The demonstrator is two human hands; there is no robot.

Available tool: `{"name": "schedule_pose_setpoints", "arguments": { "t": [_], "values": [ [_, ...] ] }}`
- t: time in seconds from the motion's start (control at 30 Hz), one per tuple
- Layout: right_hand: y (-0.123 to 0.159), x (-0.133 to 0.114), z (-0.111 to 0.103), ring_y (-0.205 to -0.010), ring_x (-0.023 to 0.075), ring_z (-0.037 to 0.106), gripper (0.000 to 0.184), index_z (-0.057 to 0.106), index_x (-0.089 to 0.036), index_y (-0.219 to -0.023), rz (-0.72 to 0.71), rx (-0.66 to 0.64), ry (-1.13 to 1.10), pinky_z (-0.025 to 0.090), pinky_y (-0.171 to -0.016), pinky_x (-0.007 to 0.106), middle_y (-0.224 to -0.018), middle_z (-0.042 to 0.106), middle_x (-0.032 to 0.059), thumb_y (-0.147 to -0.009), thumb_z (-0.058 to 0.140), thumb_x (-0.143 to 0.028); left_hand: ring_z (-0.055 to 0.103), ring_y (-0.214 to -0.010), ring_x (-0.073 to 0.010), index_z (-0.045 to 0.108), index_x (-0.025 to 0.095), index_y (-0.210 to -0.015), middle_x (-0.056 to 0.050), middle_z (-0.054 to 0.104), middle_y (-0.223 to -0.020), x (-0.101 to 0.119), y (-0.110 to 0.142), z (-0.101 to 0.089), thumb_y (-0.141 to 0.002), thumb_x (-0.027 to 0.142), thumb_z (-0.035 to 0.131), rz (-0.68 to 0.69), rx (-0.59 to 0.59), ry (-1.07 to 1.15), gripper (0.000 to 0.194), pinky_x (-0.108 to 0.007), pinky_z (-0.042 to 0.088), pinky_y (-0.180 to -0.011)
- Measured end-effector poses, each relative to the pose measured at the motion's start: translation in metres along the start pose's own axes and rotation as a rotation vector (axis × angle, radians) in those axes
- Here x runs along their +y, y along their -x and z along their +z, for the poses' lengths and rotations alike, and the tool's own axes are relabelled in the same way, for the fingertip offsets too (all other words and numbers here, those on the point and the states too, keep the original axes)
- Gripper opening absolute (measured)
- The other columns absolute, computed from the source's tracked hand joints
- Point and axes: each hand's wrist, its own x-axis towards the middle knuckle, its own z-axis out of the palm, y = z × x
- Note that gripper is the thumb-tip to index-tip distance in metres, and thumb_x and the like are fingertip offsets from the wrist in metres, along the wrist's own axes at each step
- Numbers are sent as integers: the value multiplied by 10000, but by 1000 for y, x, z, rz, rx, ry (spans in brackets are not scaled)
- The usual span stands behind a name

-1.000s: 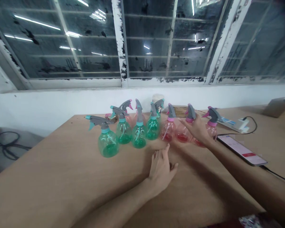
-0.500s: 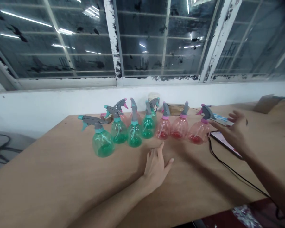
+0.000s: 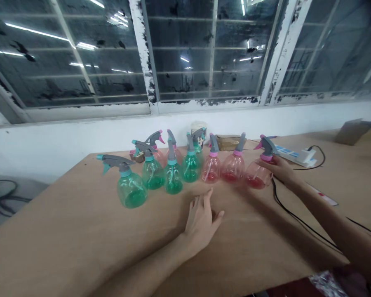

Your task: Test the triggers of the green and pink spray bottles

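My right hand (image 3: 281, 170) is at the rightmost pink spray bottle (image 3: 256, 176), its fingers closed around the bottle's shoulder just below the pink collar. That bottle stands upright with red liquid at its base. Lying on the table in front of the row, my left hand (image 3: 201, 218) is open and holds nothing. Two more pink spray bottles (image 3: 233, 168) (image 3: 210, 169) stand left of the gripped one. Further left are several green spray bottles (image 3: 132, 190) with green liquid. Behind them, other bottles are partly hidden, including a pink one with a grey trigger (image 3: 156, 137).
A white power strip (image 3: 297, 156) with a plugged-in cable lies to the right. Under my right forearm, a phone (image 3: 323, 194) is mostly covered. A black cable (image 3: 297, 216) crosses the table. Cardboard (image 3: 352, 131) and a brown package (image 3: 228, 142) sit toward the wall.
My right hand has moved left and down from beside the rightmost pink bottle and closed on it. My left hand stays in place. The view has shifted slightly.
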Motion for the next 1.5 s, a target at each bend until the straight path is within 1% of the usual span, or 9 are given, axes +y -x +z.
{"name": "schedule_pose_setpoints", "arguments": {
  "t": [0.1,0.23,0.47,0.57,0.67,0.77,0.97,1.2,1.5],
  "values": [
    [2,1,-4,-651,167,550,290,608,-165,-825,47,-94,-16,412,-592,286,-754,630,74,-721,620,-436,487,-1121,-302,283,126,-1331,-149,520,-1224,0,0,0,-833,283,533,2,-9,-17,579,-478,389,-930],
    [13,-2,-16,-643,185,536,277,603,-171,-760,103,-103,0,405,-611,321,-711,609,64,-693,644,-436,493,-1109,-306,295,131,-1325,-149,524,-1218,-2,-1,2,-834,293,525,7,-13,-26,567,-488,391,-925],
    [58,-14,-28,-964,317,587,322,645,-223,-902,192,-146,-44,439,-837,391,-979,667,102,-644,704,-407,495,-1111,-299,295,146,-1323,-145,526,-1198,-2,0,1,-805,332,557,18,7,67,609,-495,396,-926],
    [81,-34,-12,-959,328,597,330,649,-233,-944,102,-304,-40,456,-843,420,-967,679,84,-692,671,-444,461,-1167,-313,280,158,-1332,-156,491,-1255,1,1,-1,-774,425,595,63,16,133,694,-518,367,-962],
    [98,-63,16,-932,316,604,296,649,-225,-897,-8,-414,-66,486,-810,423,-878,683,51,-722,640,-464,420,-1215,-333,268,155,-1337,-173,444,-1313,2,1,-3,-734,464,627,60,51,179,767,-548,335,-991],
    [104,-88,48,-883,271,623,350,624,-216,-994,-74,-515,-149,497,-807,409,-915,682,33,-744,630,-461,432,-1211,-332,270,138,-1327,-182,447,-1310,0,-1,-4,-701,432,667,15,55,281,797,-543,349,-992],
    [99,-105,80,-982,260,604,340,607,-217,-1040,-202,-557,-237,462,-895,429,-1021,667,46,-773,620,-426,485,-1178,-301,301,173,-1297,-157,488,-1275,-6,-5,-3,-707,355,702,-65,107,491,736,-508,413,-955],
    [85,-105,86,-1070,251,583,567,490,-304,-1234,-71,-519,-439,465,-935,446,-1183,607,34,-712,691,-398,516,-1139,-302,324,163,-1262,-148,524,-1224,-5,-4,-4,-658,506,712,-148,70,444,795,-478,433,-944],
    [68,-133,116,-1001,222,605,341,616,-256,-1023,-113,-457,-529,461,-917,394,-1024,663,20,-732,663,-428,459,-1203,-319,301,163,-1280,-168,484,-1285,-13,-9,-5,-677,500,698,-176,114,449,797,-493,387,-998]
  ]
}}
